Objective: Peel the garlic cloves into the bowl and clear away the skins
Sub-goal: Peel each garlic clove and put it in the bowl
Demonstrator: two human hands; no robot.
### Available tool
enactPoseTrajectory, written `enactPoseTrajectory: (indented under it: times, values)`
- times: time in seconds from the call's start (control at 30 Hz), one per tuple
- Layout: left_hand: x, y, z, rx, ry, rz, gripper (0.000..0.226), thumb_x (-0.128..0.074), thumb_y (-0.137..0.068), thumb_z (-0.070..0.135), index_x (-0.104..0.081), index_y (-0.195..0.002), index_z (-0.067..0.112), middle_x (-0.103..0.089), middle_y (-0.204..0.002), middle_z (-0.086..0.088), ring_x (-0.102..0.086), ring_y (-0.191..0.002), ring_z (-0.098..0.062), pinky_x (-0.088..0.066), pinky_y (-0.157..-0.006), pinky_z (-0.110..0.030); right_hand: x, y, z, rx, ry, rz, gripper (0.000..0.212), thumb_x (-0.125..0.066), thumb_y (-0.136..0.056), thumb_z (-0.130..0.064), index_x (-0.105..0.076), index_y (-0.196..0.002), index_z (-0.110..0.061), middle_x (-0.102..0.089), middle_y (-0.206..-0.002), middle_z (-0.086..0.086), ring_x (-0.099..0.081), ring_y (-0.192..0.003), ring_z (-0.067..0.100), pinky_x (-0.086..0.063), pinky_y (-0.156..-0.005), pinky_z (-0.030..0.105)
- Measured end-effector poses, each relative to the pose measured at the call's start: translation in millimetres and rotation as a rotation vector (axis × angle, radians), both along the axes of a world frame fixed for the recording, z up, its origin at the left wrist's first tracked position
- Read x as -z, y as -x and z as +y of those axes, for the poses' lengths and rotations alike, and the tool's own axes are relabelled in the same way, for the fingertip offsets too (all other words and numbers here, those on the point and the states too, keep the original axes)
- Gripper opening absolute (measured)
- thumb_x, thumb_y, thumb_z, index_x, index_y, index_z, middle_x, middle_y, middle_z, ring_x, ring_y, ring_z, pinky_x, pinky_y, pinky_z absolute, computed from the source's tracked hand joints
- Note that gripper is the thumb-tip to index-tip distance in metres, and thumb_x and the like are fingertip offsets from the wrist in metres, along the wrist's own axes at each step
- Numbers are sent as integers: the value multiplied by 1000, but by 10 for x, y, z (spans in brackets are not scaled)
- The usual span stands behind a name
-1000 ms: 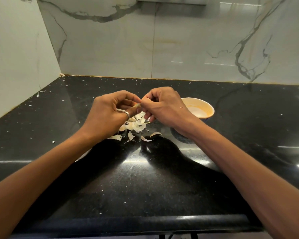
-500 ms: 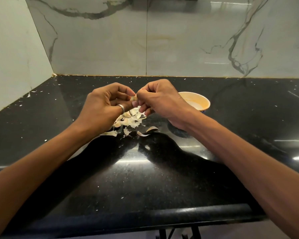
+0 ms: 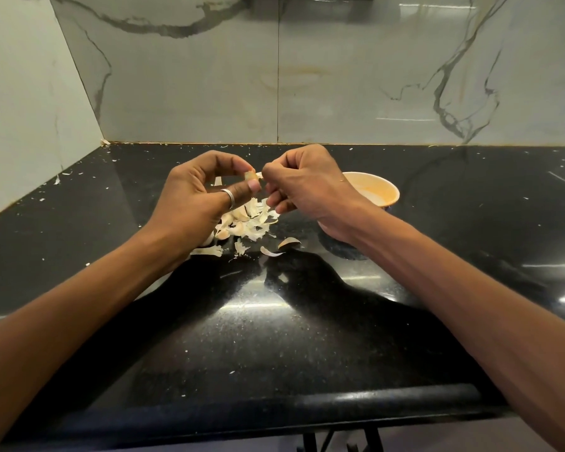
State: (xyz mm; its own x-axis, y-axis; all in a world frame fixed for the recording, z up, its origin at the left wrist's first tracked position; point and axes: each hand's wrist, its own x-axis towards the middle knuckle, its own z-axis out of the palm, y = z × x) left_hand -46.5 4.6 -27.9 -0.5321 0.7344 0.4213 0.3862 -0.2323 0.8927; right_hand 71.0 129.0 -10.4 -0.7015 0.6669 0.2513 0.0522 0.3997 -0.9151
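Left hand (image 3: 193, 200) is pinching a clove (image 3: 250, 175) above the skins (image 3: 247, 221) lying on the table (image 3: 274, 337); right hand (image 3: 307, 187) is pinching its skin tip. Bowl (image 3: 377, 190) is sitting behind the right wrist.

A black polished stone countertop (image 3: 307, 337) fills the lower half of the frame, shiny with streaks of reflected light, its rounded front edge running along the bottom. Just left of centre a pale pile of garlic skins (image 3: 248, 220) lies on it, with two curled skins (image 3: 289, 243) loose just to its lower right. Right of centre stands a bowl (image 3: 380, 194), orange inside. Tiny white flakes (image 3: 62, 174) dot the surface, thickest toward the upper left.
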Motion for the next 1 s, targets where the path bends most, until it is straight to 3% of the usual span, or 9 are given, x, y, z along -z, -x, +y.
enactPoseTrajectory:
  times: [0.2, 0.37, 0.5, 0.67, 0.83, 1.0]
  values:
    - [-8, 23, 6, -3, -29, -55, 22, -80, -82, 11, -69, -101, 15, -74, -108, -4, -71, -103, -14, -59, -81, -23, -21, -13, 8, 42, -16, 1, 18, -65, -93, -13, -67, -76, -9, -70, -69, 7, -69, -61, 19, -54, -58, 29]
    - [-8, 48, 20, 31, -65, -169, 24, -79, -80, 13, -67, -101, 14, -74, -112, -11, -72, -106, -27, -59, -85, -29, -16, -3, 9, 70, -87, -17, 20, -66, -92, -14, -68, -73, -10, -71, -67, 7, -71, -59, 19, -56, -57, 30]
    - [-25, 43, 55, 61, -127, -362, 26, -76, -78, 13, -65, -102, 11, -72, -108, -14, -74, -100, -25, -58, -82, -24, -19, 0, 6, 87, -117, -25, 20, -66, -91, -14, -68, -71, -11, -72, -65, 6, -72, -58, 19, -59, -58, 32]
    - [-59, 121, 68, -8, -190, -570, 16, -68, -90, 5, -61, -104, 8, -70, -106, -11, -75, -99, -23, -59, -82, -23, -31, -10, -16, 93, -153, -35, 22, -65, -88, -14, -69, -68, -5, -72, -64, 9, -74, -59, 23, -65, -67, 45]
    - [-78, 200, 33, -64, -165, -529, 19, -71, -90, 11, -62, -106, 12, -72, -104, -7, -75, -99, -23, -61, -79, -28, -82, -59, -10, 113, -234, -1, 22, -65, -87, -13, -69, -75, 5, -72, -66, 14, -73, -56, 22, -64, -59, 42]
    - [-74, 112, 35, -34, -117, -498, 21, -70, -89, 9, -63, -109, 9, -73, -105, -10, -75, -95, -21, -62, -77, -27, -105, -84, -9, 135, -322, -9, 25, -62, -89, -14, -70, -73, 4, -72, -64, 14, -72, -53, 19, -58, -50, 31]
